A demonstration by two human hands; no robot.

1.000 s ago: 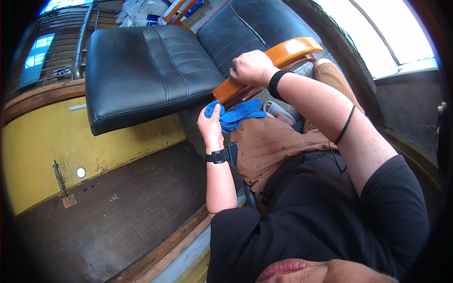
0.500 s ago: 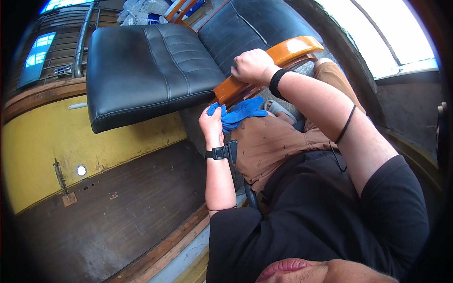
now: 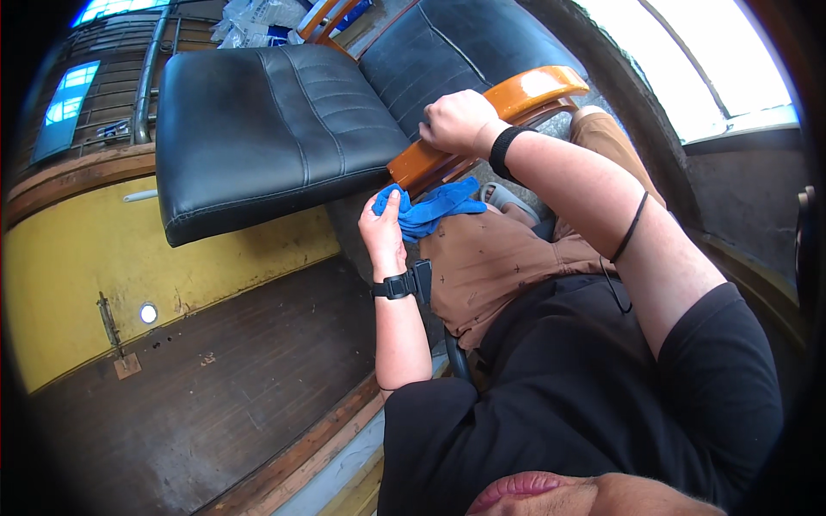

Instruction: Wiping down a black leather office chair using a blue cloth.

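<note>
The right hand (image 3: 460,123) clasps the wooden armrest (image 3: 540,89) (likely for steadiness) while the left hand (image 3: 381,232) pinches a blue cloth (image 3: 440,205).

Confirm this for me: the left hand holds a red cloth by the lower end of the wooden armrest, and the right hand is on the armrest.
Not quite: the head view shows the cloth is blue, not red. The rest stands.
</note>
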